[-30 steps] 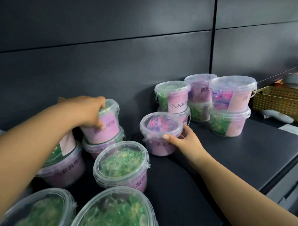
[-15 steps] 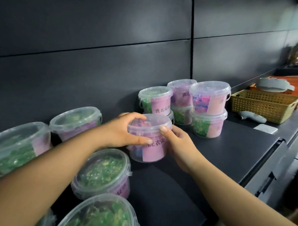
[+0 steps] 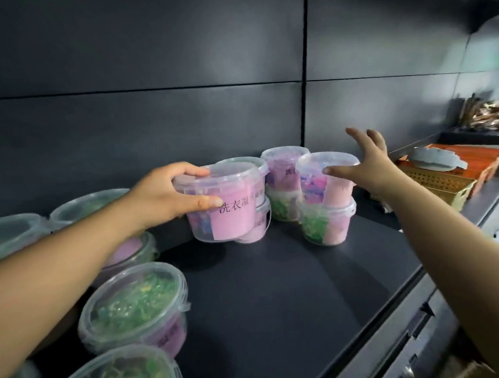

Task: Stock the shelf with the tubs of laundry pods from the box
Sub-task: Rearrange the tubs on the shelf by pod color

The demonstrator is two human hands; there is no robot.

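Half a second back both hands were cupping this tub, and now the right hand is coming off it and swinging away to the right, leaving the left hand carrying it alone. The pink-labelled tub of purple pods is looking raised clear of the dark shelf where it was sitting before, and it is tipping slightly.

The tub is hanging at the left hand's fingertips, well apart from the right hand, and sitting in front of the left-most two-high stack by the back panel. The left hand is gripping it from the side, fingers curling over the lid's rim and thumb pressing on the label.

The right hand is spreading wide, fingers fanned and holding nothing. Its thumb is crossing in front of the top tub of the near right stack; whether it is touching, I cannot tell.

Green-pod tubs are crowding the shelf's left end under the left forearm, and a yellow perforated basket is sitting beyond the right hand.
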